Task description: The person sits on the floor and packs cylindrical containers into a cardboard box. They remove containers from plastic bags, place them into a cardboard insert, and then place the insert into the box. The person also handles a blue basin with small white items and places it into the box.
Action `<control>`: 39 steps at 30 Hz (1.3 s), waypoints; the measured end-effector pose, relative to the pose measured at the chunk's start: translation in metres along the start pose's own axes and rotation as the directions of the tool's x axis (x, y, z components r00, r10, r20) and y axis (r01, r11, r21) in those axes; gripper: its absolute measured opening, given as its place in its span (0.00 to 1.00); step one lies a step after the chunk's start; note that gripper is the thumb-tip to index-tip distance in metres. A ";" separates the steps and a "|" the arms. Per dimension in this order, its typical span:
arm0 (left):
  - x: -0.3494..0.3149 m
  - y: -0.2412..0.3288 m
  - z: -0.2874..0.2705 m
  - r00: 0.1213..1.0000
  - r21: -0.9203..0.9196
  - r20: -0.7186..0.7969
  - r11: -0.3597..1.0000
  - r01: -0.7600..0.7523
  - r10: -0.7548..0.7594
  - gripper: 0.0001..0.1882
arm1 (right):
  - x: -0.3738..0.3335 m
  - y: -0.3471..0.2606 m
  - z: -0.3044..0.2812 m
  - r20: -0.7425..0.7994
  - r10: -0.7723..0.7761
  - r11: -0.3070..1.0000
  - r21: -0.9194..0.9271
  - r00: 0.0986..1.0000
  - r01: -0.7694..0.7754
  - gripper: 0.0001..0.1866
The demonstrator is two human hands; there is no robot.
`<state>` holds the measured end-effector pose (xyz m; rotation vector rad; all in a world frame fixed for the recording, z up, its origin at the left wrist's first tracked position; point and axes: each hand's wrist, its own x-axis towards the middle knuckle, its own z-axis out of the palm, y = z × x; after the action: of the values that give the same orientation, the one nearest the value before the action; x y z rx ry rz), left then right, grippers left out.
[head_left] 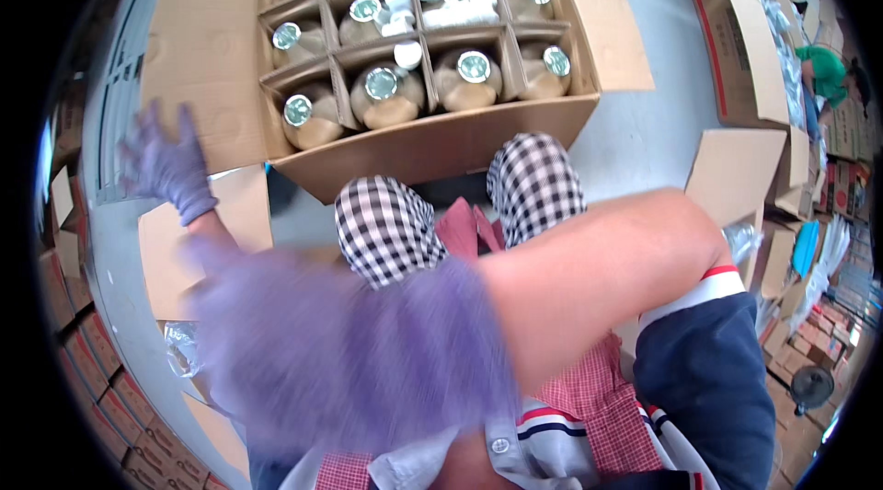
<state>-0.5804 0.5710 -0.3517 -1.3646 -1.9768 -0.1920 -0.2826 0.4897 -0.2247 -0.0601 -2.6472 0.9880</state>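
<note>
Clearly, my left hand (pixel 166 163), in a lavender glove, holds nothing: its fingers are splayed wide, out beside the left flap (pixel 198 48) of a cardboard carton (pixel 441 145). From this view I cannot tell whether the fingertips touch that flap. My right arm crosses in front of me toward the left, bare from the elbow to the glove, and my right hand (pixel 354 352) is a big purple blur close to the camera. How its fingers stand, or whether they grip anything, I cannot tell.

Just beyond my knees (pixel 384 225), covered in black-and-white checked cloth, the carton stands open with its side flaps folded out. Brown cardboard dividers (pixel 513 67) split it into cells, and I can see three rows of four glass jars (pixel 474 90), upright, their round mouths shining greenish. White plastic pieces (pixel 469 11) lie across the middle of the box, over the jars and dividers, and one small round white piece (pixel 407 54) rests just behind the front row.

Off to my right is another open carton (pixel 727 57), with clear plastic (pixel 786 30) along it; past it, a person in green (pixel 825 74) bends down.
</note>
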 end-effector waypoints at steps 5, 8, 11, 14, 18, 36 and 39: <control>0.018 0.060 0.066 0.916 -0.611 0.361 0.787 0.091 0.174 0.26 | -0.112 0.130 -0.026 -0.699 0.188 0.881 -0.191 0.690 -0.433 0.11; 0.041 0.189 0.056 0.919 -0.898 0.335 0.364 0.245 0.207 0.29 | -0.174 0.226 -0.045 -0.772 0.394 0.536 -0.249 0.499 -0.807 0.16; 0.046 0.292 0.069 0.621 -0.680 0.679 0.655 0.331 0.391 0.35 | -0.181 0.271 -0.036 -0.491 0.685 0.286 -0.498 0.538 -0.819 0.24; 0.044 0.308 0.047 0.761 -0.770 0.534 0.584 0.257 0.368 0.31 | -0.194 0.273 -0.024 -0.504 0.563 0.365 -0.560 0.655 -0.744 0.25; 0.107 0.266 0.074 0.873 -0.828 0.284 0.561 0.015 0.395 0.29 | -0.189 0.263 -0.001 -0.641 0.474 0.431 -0.430 0.604 -0.794 0.28; 0.075 0.354 0.049 0.273 -0.788 -0.199 0.012 -0.615 0.941 0.24 | -0.248 0.300 -0.055 -0.626 0.670 0.164 -0.399 0.399 -0.902 0.21; 0.097 0.351 0.056 0.614 -0.970 -0.141 0.015 -0.242 0.777 0.17 | -0.273 0.304 -0.061 -0.687 0.648 0.344 -0.121 0.329 -0.931 0.22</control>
<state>-0.3217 0.8224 -0.4246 -3.2049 -1.3011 -0.9139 -0.0257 0.7190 -0.4526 -1.7512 -2.1067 0.2844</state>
